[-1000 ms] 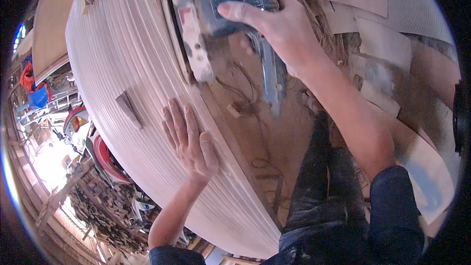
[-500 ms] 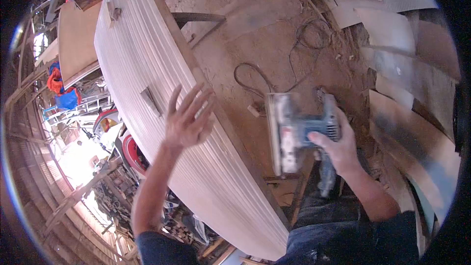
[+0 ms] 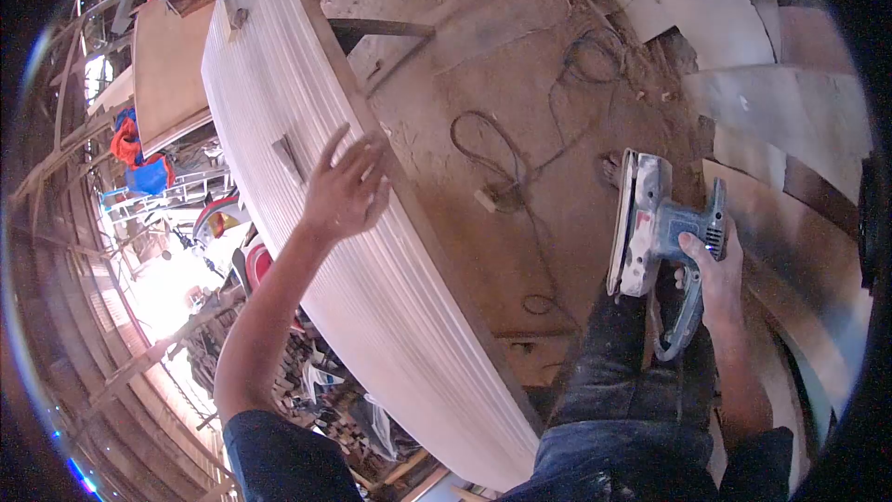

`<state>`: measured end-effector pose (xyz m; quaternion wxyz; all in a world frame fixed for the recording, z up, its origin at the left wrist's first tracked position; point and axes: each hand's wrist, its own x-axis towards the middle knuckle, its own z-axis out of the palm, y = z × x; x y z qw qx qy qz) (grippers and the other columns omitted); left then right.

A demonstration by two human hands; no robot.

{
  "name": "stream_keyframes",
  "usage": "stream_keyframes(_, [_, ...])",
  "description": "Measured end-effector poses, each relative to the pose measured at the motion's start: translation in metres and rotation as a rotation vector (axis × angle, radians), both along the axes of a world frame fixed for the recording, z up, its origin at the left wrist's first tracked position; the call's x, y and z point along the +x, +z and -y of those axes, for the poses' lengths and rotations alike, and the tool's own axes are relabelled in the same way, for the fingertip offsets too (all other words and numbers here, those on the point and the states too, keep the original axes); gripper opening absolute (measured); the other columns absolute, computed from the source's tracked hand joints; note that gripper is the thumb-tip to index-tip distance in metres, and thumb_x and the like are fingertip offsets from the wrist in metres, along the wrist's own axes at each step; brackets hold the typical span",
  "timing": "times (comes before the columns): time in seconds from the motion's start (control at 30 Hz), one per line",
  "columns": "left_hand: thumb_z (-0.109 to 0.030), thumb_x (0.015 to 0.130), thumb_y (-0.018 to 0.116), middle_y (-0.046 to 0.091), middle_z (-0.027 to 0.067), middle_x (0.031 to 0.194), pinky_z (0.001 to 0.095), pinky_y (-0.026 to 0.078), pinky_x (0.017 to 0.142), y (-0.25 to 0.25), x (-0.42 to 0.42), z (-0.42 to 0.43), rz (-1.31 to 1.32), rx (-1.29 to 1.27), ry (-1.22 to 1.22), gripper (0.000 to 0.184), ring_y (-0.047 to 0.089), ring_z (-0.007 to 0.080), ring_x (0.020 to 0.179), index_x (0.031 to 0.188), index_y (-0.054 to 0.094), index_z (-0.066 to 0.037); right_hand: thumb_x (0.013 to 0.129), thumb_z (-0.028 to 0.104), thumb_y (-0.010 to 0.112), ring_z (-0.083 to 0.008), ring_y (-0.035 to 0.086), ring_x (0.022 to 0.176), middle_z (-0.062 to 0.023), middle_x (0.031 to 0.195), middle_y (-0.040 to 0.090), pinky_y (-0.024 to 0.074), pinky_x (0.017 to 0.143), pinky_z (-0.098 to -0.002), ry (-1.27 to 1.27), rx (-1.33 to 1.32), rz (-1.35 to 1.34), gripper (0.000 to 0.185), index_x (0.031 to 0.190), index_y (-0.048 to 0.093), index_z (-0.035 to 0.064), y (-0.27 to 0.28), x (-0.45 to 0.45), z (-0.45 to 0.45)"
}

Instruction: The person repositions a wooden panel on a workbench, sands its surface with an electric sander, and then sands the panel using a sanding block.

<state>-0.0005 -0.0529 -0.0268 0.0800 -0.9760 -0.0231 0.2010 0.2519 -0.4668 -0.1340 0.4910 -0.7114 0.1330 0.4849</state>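
A blue-and-grey power sander point(image 3: 674, 232) is held by its body in my right hand point(image 3: 717, 265), above my right leg and apart from the panel. The sander's flat pad faces left. My left hand point(image 3: 347, 188) is over the long, pale ribbed panel point(image 3: 390, 316), fingers spread and slightly bent, with nothing in it. Whether its fingertips touch the panel cannot be made out. A small dark folded piece point(image 3: 288, 158) lies on the ribbed surface beside my left hand.
A dark cable point(image 3: 483, 144) loops over the dusty floor point(image 3: 437, 84). Overlapping sheets point(image 3: 734, 33) lie along the right side. A plywood board point(image 3: 167, 74), red and blue cloth point(image 3: 149, 172) and a pile of wood pieces are at the left.
My right hand has carried the sander off the panel, down and to the right. My left hand has lifted from lying flat on the panel and moved up. The view has shifted.
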Motion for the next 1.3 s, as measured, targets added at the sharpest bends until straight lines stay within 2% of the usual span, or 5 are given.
stream_keyframes(0.23, [-0.022, 0.085, 0.064, 0.067, 0.0113, 0.125, 0.0548, 0.025, 0.122, -0.019, -0.068, 0.127, 0.024, -0.201, 0.035, 0.023, 0.054, 0.0258, 0.131, 0.097, 0.075, -0.005, 0.081, 0.018, 0.081, -0.0136, 0.063, 0.07, -0.0075, 0.101, 0.064, 0.0549, 0.05, -0.027, 0.071, 0.083, -0.052, 0.06, 0.13, 0.049, 0.0025, -0.015, 0.0, 0.02])
stream_keyframes(0.5, [-0.034, 0.089, 0.059, 0.024, 0.0052, 0.166, 0.0591, 0.004, 0.123, -0.036, -0.145, 0.182, -0.087, -0.2, 0.293, 0.066, 0.019, 0.0284, 0.154, 0.153, 0.041, -0.027, 0.08, 0.008, 0.08, -0.0193, 0.062, 0.104, -0.0079, 0.114, 0.061, 0.0514, 0.093, -0.034, 0.357, 0.213, -0.288, 0.069, 0.137, 0.044, 0.0016, 0.004, -0.06, 0.053])
stream_keyframes(0.63, [-0.029, 0.102, 0.039, 0.018, 0.019, 0.165, 0.0517, 0.005, 0.124, -0.059, -0.11, 0.17, 0.289, -0.198, 0.735, 0.061, 0.011, 0.0392, 0.154, 0.156, 0.029, -0.001, 0.067, 0.031, 0.091, -0.0236, 0.059, 0.113, -0.0118, 0.117, 0.062, 0.0438, 0.104, -0.038, 0.542, 0.378, -0.172, 0.081, 0.131, 0.051, 0.0029, -0.004, -0.126, 0.074])
stream_keyframes(1.17, [-0.03, 0.105, 0.026, 0.022, 0.0178, 0.165, 0.0529, 0.003, 0.124, -0.063, -0.111, 0.226, 0.465, -0.146, 0.895, 0.057, 0.011, 0.0378, 0.154, 0.156, 0.033, -0.005, 0.072, 0.025, 0.09, -0.0192, 0.061, 0.101, -0.0109, 0.111, 0.061, 0.0501, 0.092, -0.0358, 0.637, 0.58, 0.044, 0.077, 0.129, 0.044, 0.0012, 0.023, -0.117, -0.052])
stream_keyframes(1.3, [-0.03, 0.102, 0.031, 0.022, 0.0157, 0.165, 0.0533, 0.001, 0.124, -0.066, -0.112, 0.225, 0.45, -0.156, 0.904, 0.058, 0.01, 0.0368, 0.154, 0.155, 0.034, -0.006, 0.081, 0.019, 0.081, -0.0151, 0.064, 0.062, -0.0057, 0.092, 0.066, 0.0539, 0.048, -0.0286, 0.418, 0.59, -0.186, 0.058, 0.127, 0.048, 0.0067, 0.03, -0.093, -0.13])
